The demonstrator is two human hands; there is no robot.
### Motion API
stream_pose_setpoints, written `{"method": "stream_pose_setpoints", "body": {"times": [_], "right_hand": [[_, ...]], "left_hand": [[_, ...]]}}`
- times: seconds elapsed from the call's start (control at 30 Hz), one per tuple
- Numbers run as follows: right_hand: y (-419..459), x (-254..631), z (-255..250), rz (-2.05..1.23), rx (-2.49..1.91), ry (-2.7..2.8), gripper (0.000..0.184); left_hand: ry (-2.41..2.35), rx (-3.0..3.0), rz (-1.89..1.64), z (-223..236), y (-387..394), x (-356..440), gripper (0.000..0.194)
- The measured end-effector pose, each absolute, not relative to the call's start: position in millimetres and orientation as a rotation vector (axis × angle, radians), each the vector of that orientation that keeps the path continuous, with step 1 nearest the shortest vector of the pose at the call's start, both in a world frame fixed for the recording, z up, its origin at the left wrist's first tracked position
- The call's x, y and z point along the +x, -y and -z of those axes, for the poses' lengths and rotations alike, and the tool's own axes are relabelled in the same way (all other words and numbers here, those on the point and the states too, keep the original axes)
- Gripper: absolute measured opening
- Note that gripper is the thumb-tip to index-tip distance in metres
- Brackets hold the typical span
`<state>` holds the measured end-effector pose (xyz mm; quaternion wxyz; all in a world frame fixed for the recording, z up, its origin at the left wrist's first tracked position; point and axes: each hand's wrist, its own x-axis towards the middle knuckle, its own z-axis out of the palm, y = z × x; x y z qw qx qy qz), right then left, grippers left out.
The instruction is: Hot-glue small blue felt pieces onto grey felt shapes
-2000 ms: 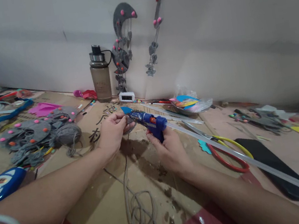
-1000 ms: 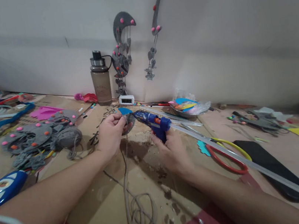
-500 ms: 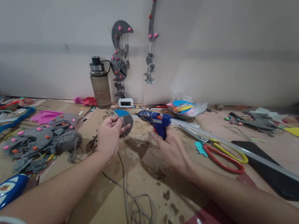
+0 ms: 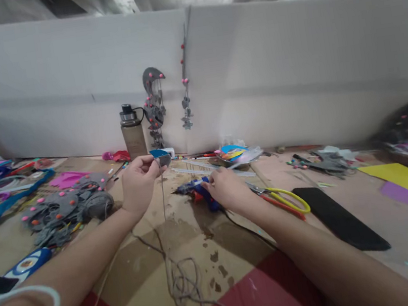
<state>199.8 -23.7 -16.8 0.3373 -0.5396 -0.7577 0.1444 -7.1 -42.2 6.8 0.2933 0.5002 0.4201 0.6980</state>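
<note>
My left hand pinches a small grey felt piece with a blue piece at its upper edge. Grey yarn runs down from these fingers to a loose tangle on the cardboard. My right hand has its fingers curled at the rear of a blue hot glue gun, whose nozzle points left, low over the cardboard. Part of its body is hidden by the fingers. The gun's dark cord trails under my right forearm.
Red-and-yellow-handled scissors and a black slab lie to the right. Grey felt shapes with pompoms and a yarn ball are at left. A bottle stands near the wall, where felt hangings hang.
The view has tilted up, bringing the ceiling in. My right hand has lowered the glue gun away from the felt piece, which my left hand still holds, now seen more edge-on.
</note>
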Motion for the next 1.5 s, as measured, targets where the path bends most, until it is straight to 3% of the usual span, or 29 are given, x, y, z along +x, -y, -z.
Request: {"method": "stream_pose_setpoints", "body": {"times": [0.07,0.27,0.33,0.57,0.87,1.5], "right_hand": [[35.8,193.5,5.0,-0.338,-1.254,1.878,0.020],[70.5,158.8,-13.5,-1.369,-0.677,1.347,0.031],[72.1,158.3,-15.2,-1.540,-0.627,1.234,0.032],[43.4,182.8,-10.7,-1.121,-0.845,1.327,0.017],[30.9,188.1,1.5,-0.792,-0.817,1.490,0.011],[24.6,191.0,7.8,-0.863,-0.956,1.500,0.018]], "left_hand": [[-1.165,1.443,-1.839,-12.5,48.8,-1.7,0.021],[-1.365,1.815,-1.744,-22.1,62.5,23.9,0.010],[-1.348,1.822,-1.721,-28.1,64.2,32.8,0.011],[-1.102,1.262,-1.483,-36.9,59.1,52.3,0.020],[-0.971,1.082,-1.440,-8.6,47.2,43.2,0.016],[-0.930,0.988,-1.446,-5.5,54.6,49.5,0.014]]}}
